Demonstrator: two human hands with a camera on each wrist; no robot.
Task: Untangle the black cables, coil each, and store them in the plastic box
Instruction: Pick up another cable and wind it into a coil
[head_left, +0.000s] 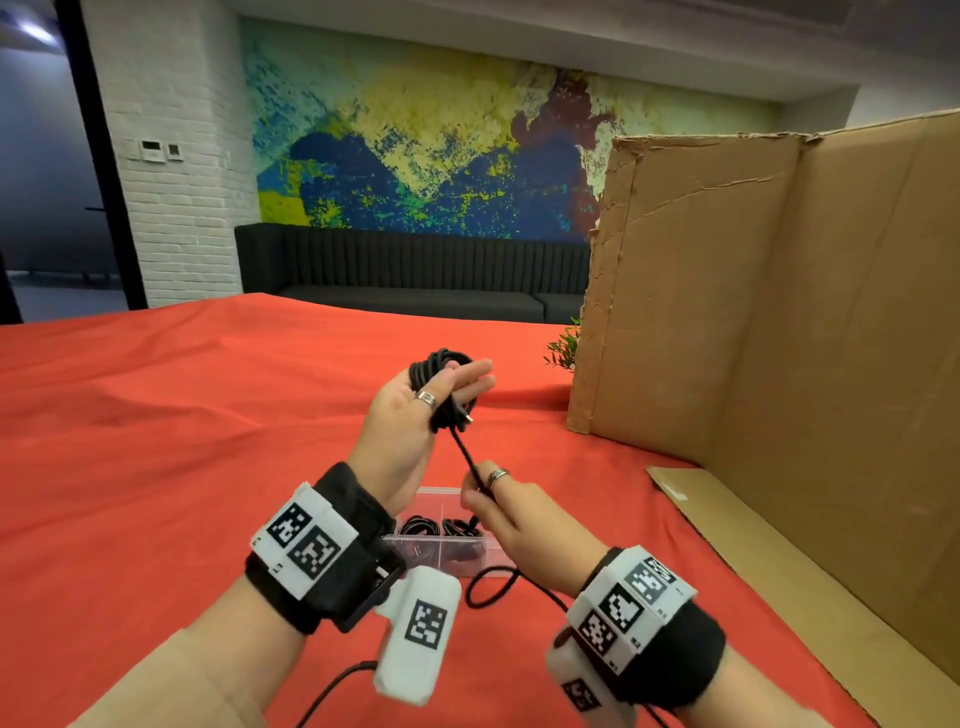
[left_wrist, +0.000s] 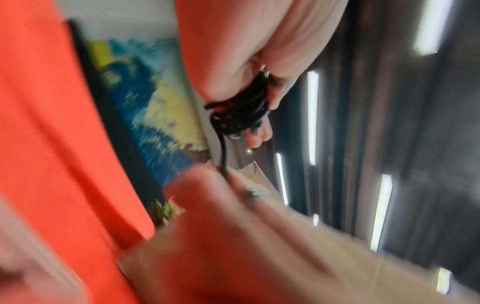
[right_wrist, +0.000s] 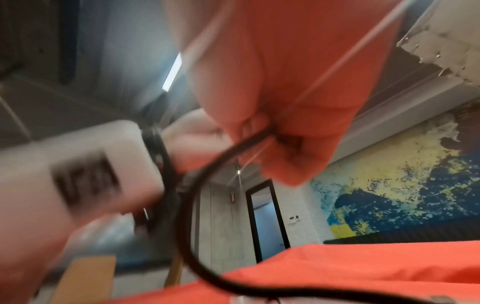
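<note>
Above the plastic box (head_left: 436, 491), left hand (head_left: 400, 426) holds the black cable (head_left: 441, 364) coil wound round its fingers, thumb clamping it; right hand (head_left: 524, 525) pinches its loose strand.

The plastic box (head_left: 441, 491) sits on the table (head_left: 156, 467), cardboard (head_left: 779, 312) to its right, sofa (head_left: 415, 275) behind.

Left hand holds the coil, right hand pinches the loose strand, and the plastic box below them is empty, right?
Not empty: the head view shows the plastic box already holding coiled black cables. The rest stands: left hand holds the coil, right hand pinches the loose strand.
</note>
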